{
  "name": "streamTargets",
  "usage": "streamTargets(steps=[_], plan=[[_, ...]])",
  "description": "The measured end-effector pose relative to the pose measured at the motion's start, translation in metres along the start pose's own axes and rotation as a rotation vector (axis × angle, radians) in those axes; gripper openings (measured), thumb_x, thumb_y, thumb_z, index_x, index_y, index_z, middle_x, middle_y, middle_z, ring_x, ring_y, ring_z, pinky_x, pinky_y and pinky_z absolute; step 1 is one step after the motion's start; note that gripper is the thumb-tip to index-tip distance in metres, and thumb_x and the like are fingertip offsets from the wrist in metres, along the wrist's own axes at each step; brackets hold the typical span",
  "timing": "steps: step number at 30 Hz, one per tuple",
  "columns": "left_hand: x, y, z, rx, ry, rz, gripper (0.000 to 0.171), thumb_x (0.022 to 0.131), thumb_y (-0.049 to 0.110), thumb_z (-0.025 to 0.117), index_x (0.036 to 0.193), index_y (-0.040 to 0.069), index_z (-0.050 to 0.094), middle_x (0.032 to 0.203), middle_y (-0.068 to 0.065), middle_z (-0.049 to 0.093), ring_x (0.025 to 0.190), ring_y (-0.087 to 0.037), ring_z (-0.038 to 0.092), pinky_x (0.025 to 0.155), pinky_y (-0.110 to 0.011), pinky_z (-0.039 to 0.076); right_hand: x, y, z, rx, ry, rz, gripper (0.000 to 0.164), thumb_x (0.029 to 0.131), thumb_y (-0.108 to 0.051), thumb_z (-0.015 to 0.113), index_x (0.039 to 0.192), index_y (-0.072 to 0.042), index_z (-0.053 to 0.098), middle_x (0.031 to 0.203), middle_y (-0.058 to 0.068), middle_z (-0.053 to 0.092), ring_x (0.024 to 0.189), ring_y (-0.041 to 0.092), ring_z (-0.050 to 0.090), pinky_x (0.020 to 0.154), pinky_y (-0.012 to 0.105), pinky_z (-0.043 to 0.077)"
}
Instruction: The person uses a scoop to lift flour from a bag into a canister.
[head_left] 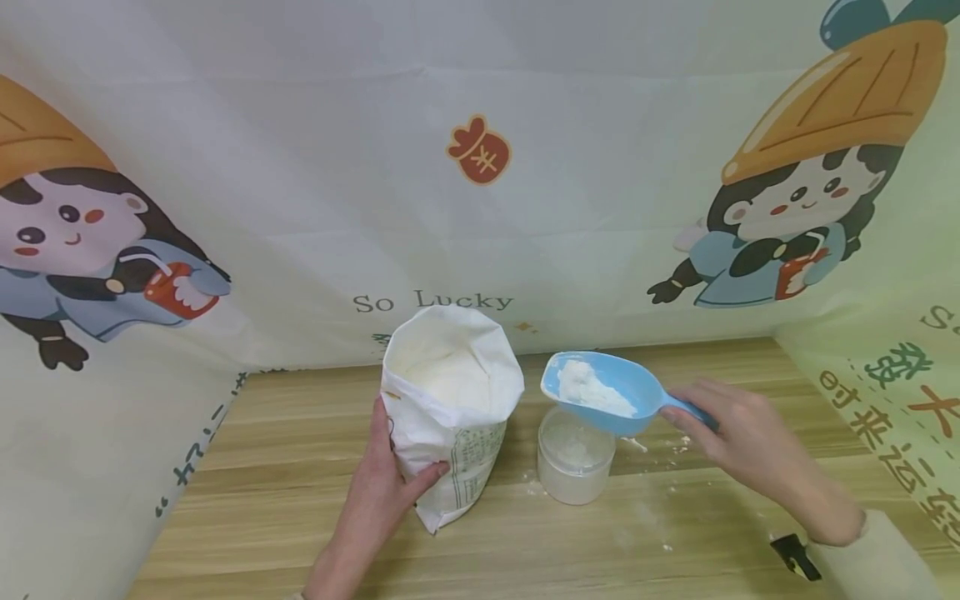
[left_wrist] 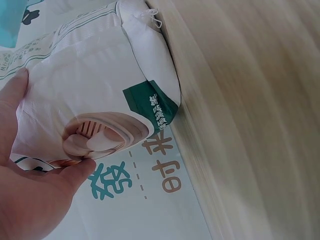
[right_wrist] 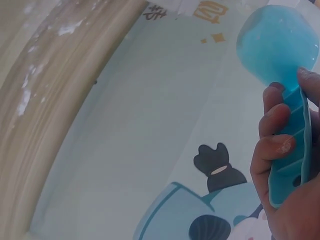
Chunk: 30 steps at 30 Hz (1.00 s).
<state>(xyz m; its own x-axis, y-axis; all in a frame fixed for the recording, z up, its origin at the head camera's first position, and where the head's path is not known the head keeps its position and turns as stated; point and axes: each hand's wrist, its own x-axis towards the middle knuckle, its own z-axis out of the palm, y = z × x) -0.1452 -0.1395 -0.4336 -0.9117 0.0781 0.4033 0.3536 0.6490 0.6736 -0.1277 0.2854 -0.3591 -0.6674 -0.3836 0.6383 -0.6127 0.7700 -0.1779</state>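
An open white bag (head_left: 472,450) of white powder, which looks like flour, stands on the wooden table. My left hand (head_left: 386,475) grips its lower side, the thumb in front and the fingers round the left. In the left wrist view the bag (left_wrist: 85,100) shows a green label and a picture of buns. My right hand (head_left: 738,425) holds a blue scoop (head_left: 626,392) by its handle, with powder heaped in the bowl. Directly under the scoop is a clear round jar (head_left: 576,479) with some powder inside. From the right wrist, the scoop's underside (right_wrist: 277,45) is visible.
Powder is scattered on the table (head_left: 262,500) to the right of the jar. A small black object (head_left: 795,557) lies by the right sleeve. Behind the table hangs a printed cloth (head_left: 337,167) with cartoon figures, and it also covers both sides.
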Motion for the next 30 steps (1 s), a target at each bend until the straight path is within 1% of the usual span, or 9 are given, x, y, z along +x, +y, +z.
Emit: streamTargets(steps=[6, 8, 11, 13, 15, 19, 23, 25, 30], plan=[[0.000, 0.000, -0.001, -0.003, -0.003, 0.004, 0.129, 0.076, 0.016, 0.094, 0.166, 0.016, 0.001, 0.149, -0.030, 0.048, 0.124, -0.046, 0.058, 0.100, -0.063, 0.047, -0.007, 0.005, -0.007, -0.037, -0.022, 0.026, 0.024, 0.085, -0.010, 0.083, 0.108, -0.009, 0.078, 0.094, -0.002, 0.076, 0.074, 0.007, 0.065, 0.061, 0.033, 0.055], [0.000, 0.000, -0.001, -0.005, -0.008, -0.001, 0.129, 0.076, 0.015, 0.094, 0.166, 0.017, 0.002, 0.149, -0.029, 0.049, 0.124, -0.046, 0.058, 0.100, -0.063, 0.048, -0.009, 0.006, -0.009, -0.045, -0.031, 0.026, 0.025, 0.085, -0.011, 0.083, 0.109, -0.010, 0.078, 0.096, -0.001, 0.076, 0.075, 0.010, 0.068, 0.061, 0.035, 0.057], [0.000, 0.000, -0.001, -0.012, -0.015, -0.010, 0.128, 0.077, 0.015, 0.093, 0.166, 0.017, 0.002, 0.149, -0.029, 0.049, 0.124, -0.046, 0.058, 0.100, -0.063, 0.047, -0.011, 0.009, -0.012, -0.060, -0.042, 0.014, 0.026, 0.084, -0.013, 0.084, 0.109, -0.009, 0.078, 0.099, 0.004, 0.077, 0.081, 0.020, 0.074, 0.066, 0.042, 0.060], [0.000, 0.000, -0.001, -0.010, -0.017, -0.019, 0.128, 0.077, 0.016, 0.093, 0.166, 0.017, 0.002, 0.149, -0.030, 0.049, 0.124, -0.047, 0.058, 0.100, -0.064, 0.047, -0.013, 0.011, -0.013, -0.072, -0.053, 0.005, 0.025, 0.085, -0.014, 0.084, 0.109, -0.008, 0.078, 0.101, 0.007, 0.078, 0.084, 0.026, 0.075, 0.068, 0.046, 0.061], [0.000, 0.000, -0.002, -0.008, -0.017, -0.025, 0.128, 0.078, 0.016, 0.093, 0.166, 0.016, 0.001, 0.149, -0.031, 0.048, 0.124, -0.047, 0.057, 0.101, -0.064, 0.047, -0.014, 0.012, -0.014, -0.083, -0.069, 0.004, 0.025, 0.085, -0.016, 0.084, 0.108, -0.008, 0.079, 0.101, 0.009, 0.077, 0.084, 0.028, 0.075, 0.067, 0.047, 0.061], [0.001, 0.000, -0.002, -0.012, -0.014, -0.024, 0.128, 0.078, 0.016, 0.093, 0.166, 0.016, 0.001, 0.150, -0.031, 0.047, 0.125, -0.047, 0.057, 0.101, -0.064, 0.046, -0.014, 0.013, -0.017, -0.109, -0.117, 0.013, 0.024, 0.086, -0.020, 0.083, 0.107, -0.008, 0.079, 0.101, 0.010, 0.077, 0.080, 0.026, 0.074, 0.064, 0.045, 0.060], [0.001, 0.000, -0.001, -0.020, -0.010, -0.011, 0.129, 0.077, 0.015, 0.094, 0.167, 0.017, 0.001, 0.151, -0.029, 0.046, 0.127, -0.046, 0.056, 0.102, -0.063, 0.046, -0.013, 0.015, -0.020, -0.138, -0.164, 0.006, 0.023, 0.086, -0.023, 0.083, 0.105, -0.010, 0.079, 0.100, 0.008, 0.078, 0.075, 0.021, 0.073, 0.059, 0.037, 0.057], [0.000, 0.000, -0.001, -0.023, -0.009, -0.009, 0.129, 0.076, 0.014, 0.094, 0.167, 0.017, 0.001, 0.152, -0.028, 0.046, 0.127, -0.045, 0.056, 0.102, -0.063, 0.046, -0.012, 0.015, -0.021, -0.150, -0.191, 0.007, 0.023, 0.087, -0.025, 0.082, 0.104, -0.011, 0.079, 0.099, 0.007, 0.077, 0.074, 0.019, 0.072, 0.057, 0.035, 0.056], [0.000, 0.000, -0.001, -0.017, -0.013, -0.024, 0.128, 0.077, 0.016, 0.093, 0.167, 0.017, 0.001, 0.150, -0.029, 0.047, 0.125, -0.046, 0.057, 0.101, -0.063, 0.047, -0.009, 0.016, -0.024, -0.170, -0.265, 0.020, 0.024, 0.090, -0.030, 0.080, 0.104, -0.010, 0.079, 0.097, 0.006, 0.077, 0.080, 0.024, 0.074, 0.060, 0.040, 0.058]])
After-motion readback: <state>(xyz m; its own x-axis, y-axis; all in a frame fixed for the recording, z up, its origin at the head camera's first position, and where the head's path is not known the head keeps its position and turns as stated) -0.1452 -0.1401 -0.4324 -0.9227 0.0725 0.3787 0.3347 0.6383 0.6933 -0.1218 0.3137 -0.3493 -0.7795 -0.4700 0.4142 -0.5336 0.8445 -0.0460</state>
